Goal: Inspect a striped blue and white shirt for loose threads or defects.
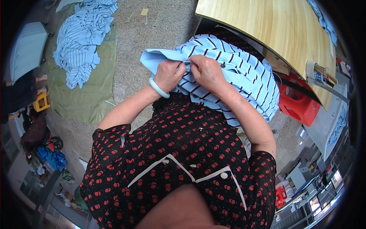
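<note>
A light blue shirt with dark stripes point(249, 82) lies bunched in front of me, its plain blue collar point(158, 58) sticking out to the left. Both my hands pinch the shirt's edge beside the collar, close together. My left hand point(169, 74), with a pale bangle on its wrist, has its fingers closed on the cloth. Just right of it, my right hand point(207, 72) grips the same edge between thumb and fingers. A dark button point(222, 65) shows on the shirt by my right hand. What lies between my fingertips is hidden.
A wooden table point(263, 23) stands at the far right, holding a clear container of tools point(317, 72). Beneath its edge is a red plastic stool point(299, 105). More striped shirts point(82, 38) are piled on a green sheet point(82, 101) to the left, near a yellow stool point(42, 101).
</note>
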Available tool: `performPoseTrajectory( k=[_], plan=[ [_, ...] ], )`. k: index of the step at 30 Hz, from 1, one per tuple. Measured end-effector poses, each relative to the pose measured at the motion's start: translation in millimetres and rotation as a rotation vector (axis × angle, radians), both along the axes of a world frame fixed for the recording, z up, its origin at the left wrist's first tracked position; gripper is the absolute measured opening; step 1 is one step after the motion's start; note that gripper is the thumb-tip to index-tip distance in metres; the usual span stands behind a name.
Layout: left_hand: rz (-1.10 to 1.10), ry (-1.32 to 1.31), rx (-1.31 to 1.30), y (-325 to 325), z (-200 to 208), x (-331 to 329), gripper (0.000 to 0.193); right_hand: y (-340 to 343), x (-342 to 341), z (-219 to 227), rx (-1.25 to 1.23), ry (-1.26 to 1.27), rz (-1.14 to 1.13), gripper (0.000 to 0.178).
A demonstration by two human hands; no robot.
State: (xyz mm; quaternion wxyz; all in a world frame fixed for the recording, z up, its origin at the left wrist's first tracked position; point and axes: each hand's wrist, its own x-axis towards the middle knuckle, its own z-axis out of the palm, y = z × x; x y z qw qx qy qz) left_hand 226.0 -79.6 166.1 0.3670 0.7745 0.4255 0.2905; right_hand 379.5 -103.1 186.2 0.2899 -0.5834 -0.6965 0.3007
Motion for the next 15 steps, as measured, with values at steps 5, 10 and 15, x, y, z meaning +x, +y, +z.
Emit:
performPoseTrajectory(
  k=[5,10,15],
  plan=[
    [-0.017,-0.026,-0.015,1.2,0.3,-3.3,0.011,1.4,3.8,-1.6,-0.015,0.097,0.017,0.011],
    [-0.072,0.014,-0.085,5.7,5.7,-8.7,0.013,3.4,4.4,-1.7,-0.045,0.118,0.066,0.012],
    [-0.185,0.026,-0.258,12.6,4.7,-23.2,0.015,4.5,9.0,7.7,-0.143,0.149,0.144,0.013]
  ],
)
